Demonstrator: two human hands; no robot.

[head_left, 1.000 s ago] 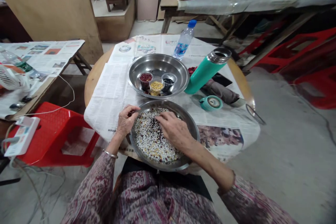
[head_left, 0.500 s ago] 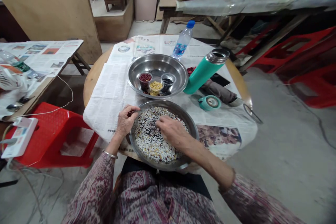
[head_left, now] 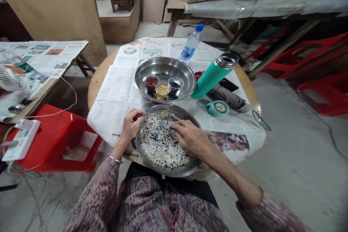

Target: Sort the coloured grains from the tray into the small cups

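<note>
Hands [head_left: 131,126] lie apart, left at basin rim [head_left: 186,112], right seemingly touching grains [head_left: 160,152].

We see a round wooden worktop [head_left: 94,92], its bare edge showing at left and right, mostly covered by printed newspaper [head_left: 112,87]. On the paper we find a near steel basin [head_left: 187,170] at the front, a far steel basin [head_left: 163,66] just beyond, a blue-capped bottle [head_left: 191,46] behind that and, to the right, an uncapped green flask [head_left: 213,78], a teal lid [head_left: 218,108], a grey bundle [head_left: 228,96] and a dark flat object [head_left: 230,85] partly hidden.
</note>
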